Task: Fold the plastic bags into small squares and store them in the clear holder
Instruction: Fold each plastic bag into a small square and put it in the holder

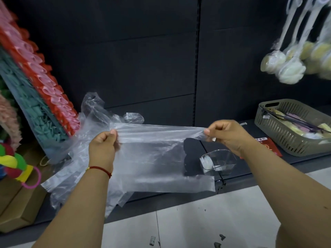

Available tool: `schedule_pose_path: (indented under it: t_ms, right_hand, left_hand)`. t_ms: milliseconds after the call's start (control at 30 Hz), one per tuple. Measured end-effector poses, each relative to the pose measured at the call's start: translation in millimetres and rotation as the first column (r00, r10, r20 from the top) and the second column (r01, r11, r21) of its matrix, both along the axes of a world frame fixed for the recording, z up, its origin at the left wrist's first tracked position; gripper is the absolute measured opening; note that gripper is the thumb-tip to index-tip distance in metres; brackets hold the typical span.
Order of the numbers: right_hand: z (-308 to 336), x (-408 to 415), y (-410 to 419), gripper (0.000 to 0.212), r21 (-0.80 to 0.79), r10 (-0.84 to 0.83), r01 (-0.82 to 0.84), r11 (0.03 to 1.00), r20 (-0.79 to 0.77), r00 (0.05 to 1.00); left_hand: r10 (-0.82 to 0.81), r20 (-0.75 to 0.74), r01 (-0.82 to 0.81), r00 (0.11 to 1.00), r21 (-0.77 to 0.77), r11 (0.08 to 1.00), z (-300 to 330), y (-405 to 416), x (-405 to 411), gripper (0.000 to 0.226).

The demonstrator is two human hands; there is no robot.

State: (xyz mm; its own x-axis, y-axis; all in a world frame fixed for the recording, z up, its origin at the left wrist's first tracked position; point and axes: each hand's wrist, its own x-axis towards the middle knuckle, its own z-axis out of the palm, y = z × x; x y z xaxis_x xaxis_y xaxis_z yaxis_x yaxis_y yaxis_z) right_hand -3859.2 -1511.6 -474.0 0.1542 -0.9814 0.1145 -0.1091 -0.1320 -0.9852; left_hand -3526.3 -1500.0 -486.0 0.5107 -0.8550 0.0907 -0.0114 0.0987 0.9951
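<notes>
A clear plastic bag [154, 158] hangs stretched flat in the air above the dark shelf. My left hand [103, 145] pinches its upper left corner and my right hand [227, 136] pinches its upper right corner. The bag's lower edge droops past the shelf's front edge. Behind its right part stands the clear holder [219, 161] on the shelf, with some folded white plastic inside at its left. More loose clear bags [93, 111] lie crumpled in a pile on the shelf at the left, partly hidden by the held bag and my left arm.
A grey plastic basket [286, 129] with small items sits at the right of the shelf, a red packet [268, 145] beside it. Red, pink and teal goods [35, 90] lean at the left. White bath sponges [286, 65] hang at upper right. Cardboard boxes [18, 208] stand lower left.
</notes>
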Motion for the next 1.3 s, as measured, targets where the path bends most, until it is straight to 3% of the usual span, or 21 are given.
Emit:
schedule_pose_path:
  t_ms: [100,267,333,400,467,533,633,700,767,833,900,1000,1067,1100,1200,1300]
  right_hand:
    - [4,0,-1,0.006,-0.066,-0.103,0.106,0.992,0.058,0.993]
    - [10,-4,-4,0.015,-0.148,-0.222,0.240,0.959,0.124,0.967]
    - [14,-3,-5,0.017,-0.154,-0.263,0.294,0.943,0.193,0.945]
    - [19,-3,-5,0.017,-0.089,-0.225,0.289,0.953,0.429,0.875]
    - [22,0,-3,0.044,-0.035,-0.088,0.140,0.990,0.621,0.779]
    - [16,12,-1,0.083,0.013,0.033,-0.047,0.999,0.537,0.843]
    - [-5,36,3,0.109,0.117,0.209,-0.234,0.965,0.194,0.959]
    - [-10,45,5,0.104,0.182,0.229,-0.239,0.954,0.075,0.971]
    - [-7,48,7,0.075,0.178,0.205,-0.205,0.963,0.015,0.979]
    - [-3,49,8,0.034,0.138,0.171,-0.172,0.975,0.023,0.985]
    - [-1,48,9,0.017,0.141,0.129,-0.144,0.980,0.111,0.985]
    - [2,48,9,0.012,0.149,0.064,-0.086,0.985,0.145,0.987]
    - [4,45,9,0.015,0.145,0.009,-0.030,0.989,0.141,0.990]
    - [6,44,9,0.016,0.141,-0.021,0.000,0.990,0.148,0.989]
    - [8,37,7,0.018,0.145,-0.124,0.096,0.985,0.198,0.972]
    - [11,30,6,0.016,0.150,-0.223,0.194,0.969,0.210,0.952]
  left_hand:
    - [0.040,0.126,-0.032,0.991,-0.065,0.997,2,3,-2,0.028]
    - [0.133,0.389,-0.077,0.911,-0.157,0.985,9,10,-4,0.031]
    - [0.147,0.396,-0.079,0.906,-0.182,0.980,14,12,-8,0.031]
    - [0.132,0.318,-0.071,0.939,-0.197,0.978,20,12,-14,0.030]
    - [0.084,0.164,-0.049,0.983,-0.207,0.977,25,12,-20,0.032]
    - [0.036,0.049,-0.026,0.998,-0.183,0.983,28,12,-26,0.034]
    - [-0.035,-0.021,0.032,0.999,-0.120,0.992,27,13,-36,0.035]
    - [-0.089,-0.054,0.082,0.995,-0.122,0.989,25,15,-42,0.037]
    - [-0.116,-0.077,0.106,0.990,-0.119,0.987,25,15,-45,0.037]
    - [-0.105,-0.068,0.096,0.992,-0.120,0.988,24,13,-47,0.035]
    - [-0.055,-0.036,0.050,0.998,-0.117,0.992,23,12,-46,0.033]
    - [0.016,-0.032,-0.019,0.999,-0.073,0.997,20,10,-46,0.031]
    - [-0.020,-0.070,0.020,0.997,-0.001,1.000,20,8,-46,0.024]
    - [-0.079,-0.090,0.083,0.993,0.037,0.996,21,8,-46,0.022]
    - [-0.318,-0.138,0.330,0.938,0.071,0.941,21,10,-43,0.043]
    - [-0.453,-0.133,0.463,0.882,0.054,0.885,21,17,-45,0.025]
